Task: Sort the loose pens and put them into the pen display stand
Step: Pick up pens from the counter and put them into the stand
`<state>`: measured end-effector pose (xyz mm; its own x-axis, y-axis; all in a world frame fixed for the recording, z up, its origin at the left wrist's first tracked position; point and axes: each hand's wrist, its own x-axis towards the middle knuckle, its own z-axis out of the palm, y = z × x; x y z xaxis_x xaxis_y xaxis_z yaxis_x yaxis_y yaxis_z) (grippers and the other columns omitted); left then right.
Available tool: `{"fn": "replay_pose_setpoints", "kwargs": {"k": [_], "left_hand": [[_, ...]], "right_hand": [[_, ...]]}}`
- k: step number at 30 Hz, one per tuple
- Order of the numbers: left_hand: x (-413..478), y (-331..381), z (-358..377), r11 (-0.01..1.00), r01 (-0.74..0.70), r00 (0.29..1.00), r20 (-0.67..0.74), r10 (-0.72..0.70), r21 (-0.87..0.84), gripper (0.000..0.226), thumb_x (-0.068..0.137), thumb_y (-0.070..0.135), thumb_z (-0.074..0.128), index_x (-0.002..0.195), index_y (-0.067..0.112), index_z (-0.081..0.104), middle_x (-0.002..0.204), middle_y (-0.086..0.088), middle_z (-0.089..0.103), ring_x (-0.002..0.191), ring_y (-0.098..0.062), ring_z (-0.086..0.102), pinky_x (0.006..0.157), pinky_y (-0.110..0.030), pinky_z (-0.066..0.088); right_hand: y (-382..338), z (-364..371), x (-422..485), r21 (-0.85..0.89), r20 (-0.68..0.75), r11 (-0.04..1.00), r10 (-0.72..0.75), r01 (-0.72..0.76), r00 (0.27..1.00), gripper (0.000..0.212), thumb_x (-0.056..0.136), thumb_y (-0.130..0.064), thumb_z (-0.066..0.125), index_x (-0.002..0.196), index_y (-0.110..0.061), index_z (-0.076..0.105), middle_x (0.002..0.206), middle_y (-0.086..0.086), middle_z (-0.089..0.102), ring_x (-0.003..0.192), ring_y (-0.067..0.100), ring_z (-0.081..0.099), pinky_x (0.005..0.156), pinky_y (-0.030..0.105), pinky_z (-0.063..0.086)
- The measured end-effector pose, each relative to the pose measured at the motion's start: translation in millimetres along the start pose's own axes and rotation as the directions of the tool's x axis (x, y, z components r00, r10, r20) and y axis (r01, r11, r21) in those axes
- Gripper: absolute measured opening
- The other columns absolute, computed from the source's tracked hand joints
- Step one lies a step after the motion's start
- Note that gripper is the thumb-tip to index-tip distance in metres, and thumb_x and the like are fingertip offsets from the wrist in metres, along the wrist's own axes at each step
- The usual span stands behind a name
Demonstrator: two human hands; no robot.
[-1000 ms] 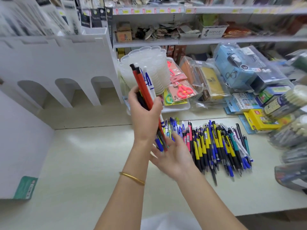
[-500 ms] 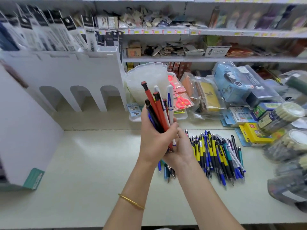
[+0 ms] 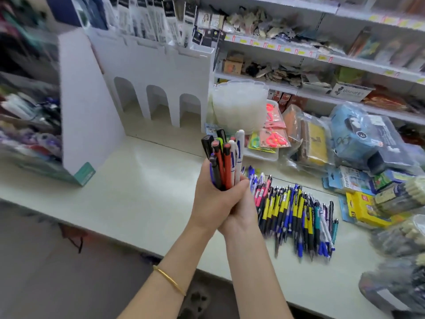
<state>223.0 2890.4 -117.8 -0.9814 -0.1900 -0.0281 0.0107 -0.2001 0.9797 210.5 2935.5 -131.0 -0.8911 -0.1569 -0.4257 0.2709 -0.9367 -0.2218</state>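
**Mixed bundle may slip**

The left hand (image 3: 212, 201) and right hand (image 3: 242, 215) clench an upright bundle of pens (image 3: 224, 162) above the bench (image 3: 138, 192), short of the pen display stand (image 3: 156, 72) at far left. Uneven lengths could let one slide out if either grip loosens.

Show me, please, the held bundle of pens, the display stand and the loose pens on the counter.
bundle of pens (image 3: 227, 164): head view, red pen's barrel.
display stand (image 3: 161, 67): head view, wall above arches.
loose pens (image 3: 296, 212): head view, middle of pile.
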Motion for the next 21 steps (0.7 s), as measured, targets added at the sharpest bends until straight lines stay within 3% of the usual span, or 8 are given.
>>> {"fn": "replay_pose_setpoints", "kwargs": {"k": [3,6,9,11,13,15,18,21], "left_hand": [[-6.5,2.3,-22.3,0.999,0.023,0.998,-0.057,-0.024,-0.032,0.031,0.075,-0.006,0.073,0.100,0.008,0.062,0.086,-0.006,0.070,0.080,-0.011,0.069,0.071,-0.020,0.054],[-9.5,6.0,-46.2,0.998,0.035,0.997,-0.068,-0.038,-0.049,0.025,0.080,-0.004,0.069,0.103,0.006,0.064,0.082,-0.008,0.072,0.079,-0.015,0.071,0.069,-0.021,0.055],[-5.6,8.6,-73.4,0.998,0.053,0.995,-0.085,-0.054,-0.019,0.021,0.082,0.005,0.070,0.101,0.011,0.063,0.079,-0.003,0.068,0.077,-0.015,0.068,0.070,-0.024,0.053],[-1.2,13.7,-94.3,0.998,0.068,0.997,-0.040,-0.069,-0.010,0.022,0.078,0.016,0.071,0.098,0.016,0.062,0.078,-0.003,0.066,0.076,-0.017,0.067,0.069,-0.028,0.054],[3.6,21.4,-116.9,0.996,0.088,0.995,0.042,-0.087,-0.027,0.018,0.081,0.014,0.070,0.097,0.019,0.062,0.073,0.004,0.066,0.070,-0.013,0.066,0.065,-0.027,0.052],[8.8,31.0,-141.0,0.991,0.116,0.985,0.135,-0.108,-0.059,0.018,0.088,0.004,0.064,0.101,0.015,0.061,0.069,0.006,0.064,0.062,-0.011,0.062,0.059,-0.024,0.050],[22.9,46.0,-183.3,0.987,0.155,0.965,0.219,-0.145,-0.030,0.014,0.089,0.003,0.062,0.100,0.011,0.060,0.067,0.000,0.061,0.059,-0.015,0.059,0.058,-0.024,0.049],[44.0,65.1,-235.0,0.984,0.180,0.944,0.279,-0.173,0.001,0.011,0.087,0.008,0.066,0.096,0.013,0.062,0.068,-0.001,0.063,0.063,-0.017,0.061,0.063,-0.029,0.051]], "right_hand": [[24.4,-5.2,-6.7,-0.101,-0.043,0.994,0.030,-0.034,0.999,0.028,0.094,-0.025,0.050,0.103,-0.008,0.070,0.094,0.010,0.073,0.084,0.021,0.072,0.074,0.031,0.058],[44.4,-9.8,-9.8,-0.126,-0.119,0.985,0.099,-0.114,0.988,0.028,0.095,-0.027,0.053,0.107,-0.009,0.069,0.103,0.011,0.073,0.096,0.023,0.069,0.088,0.036,0.052],[60.7,-4.2,-14.2,-0.229,-0.149,0.956,0.152,-0.183,0.977,0.031,0.097,-0.030,0.048,0.109,-0.011,0.069,0.102,0.008,0.073,0.095,0.021,0.068,0.082,0.034,0.053],[70.1,3.7,-12.5,-0.403,-0.168,0.908,0.053,-0.118,0.984,0.030,0.098,-0.029,0.046,0.097,-0.014,0.072,0.094,0.004,0.074,0.086,0.018,0.068,0.071,0.032,0.052],[77.4,19.9,-9.8,-0.629,-0.126,0.776,-0.155,0.042,0.980,0.022,0.095,-0.025,0.052,0.090,-0.015,0.072,0.087,0.001,0.072,0.078,0.014,0.065,0.064,0.028,0.050],[87.1,42.6,-7.0,-0.776,0.053,0.597,-0.260,0.204,0.964,0.021,0.095,-0.025,0.053,0.096,-0.014,0.071,0.087,0.005,0.068,0.074,0.014,0.061,0.057,0.025,0.048],[113.3,76.3,0.1,-0.871,0.311,0.324,-0.221,0.370,0.925,0.019,0.092,-0.031,0.057,0.095,-0.017,0.070,0.073,-0.003,0.064,0.068,0.013,0.058,0.056,0.025,0.047],[151.1,105.4,12.5,-0.861,0.406,0.242,-0.205,0.448,0.891,0.011,0.083,-0.021,0.070,0.094,-0.020,0.066,0.079,-0.004,0.070,0.072,0.012,0.065,0.058,0.024,0.049]]}}
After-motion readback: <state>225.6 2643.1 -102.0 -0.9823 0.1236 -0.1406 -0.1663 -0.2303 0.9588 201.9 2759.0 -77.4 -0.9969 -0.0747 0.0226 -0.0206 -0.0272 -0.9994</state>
